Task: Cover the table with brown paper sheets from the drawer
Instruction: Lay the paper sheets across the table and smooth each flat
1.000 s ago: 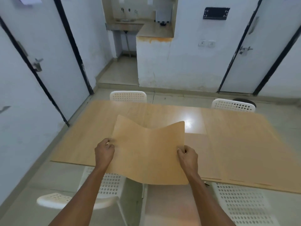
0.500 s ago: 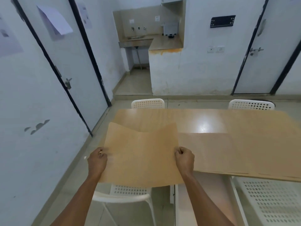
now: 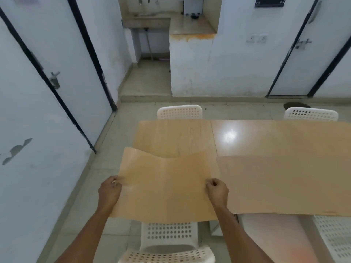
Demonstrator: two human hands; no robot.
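Note:
I hold a brown paper sheet [image 3: 165, 185] in the air over the near left corner of the table [image 3: 233, 137]. My left hand [image 3: 109, 192] pinches its left edge and my right hand [image 3: 218, 190] pinches its right edge. The sheet sags in the middle of its far edge and its near part hangs past the table's front edge. Other brown sheets lie flat on the table: one [image 3: 281, 183] just right of my right hand, one [image 3: 172, 137] across the far left part. A bare glossy patch of table top shows near the middle.
White perforated chairs stand around the table: two at the far side [image 3: 179, 112] [image 3: 311, 113], one [image 3: 169, 242] directly below my hands, another [image 3: 334, 236] at the near right. A white wall with black-framed doors [image 3: 57, 73] runs close along the left.
The view has shifted left along the table, and the sheet in my two hands has moved with it toward the table's near left corner. Both grips are unchanged.

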